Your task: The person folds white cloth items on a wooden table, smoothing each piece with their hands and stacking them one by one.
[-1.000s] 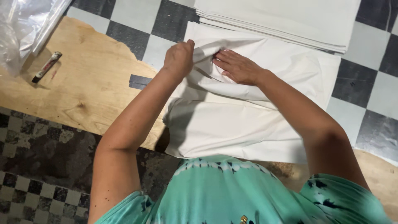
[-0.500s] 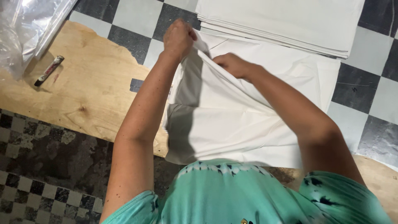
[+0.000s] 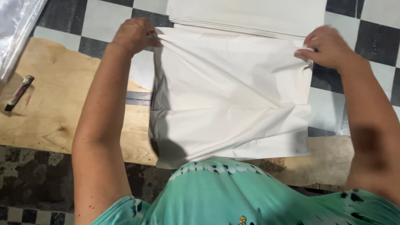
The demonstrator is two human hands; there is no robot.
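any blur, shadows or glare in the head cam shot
Head view: the right hand is slightly motion-blurred, the left hand sharper; the left arm casts a dark shadow down the white cloth along its left edge; the clear plastic sheet at top left shows pale glare.

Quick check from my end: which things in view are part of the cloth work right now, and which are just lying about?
In hand:
white cloth, far corners pinched by left hand and right hand
stack of folded white cloth just beyond

Lying about:
marker on the wooden board
clear plastic sheet
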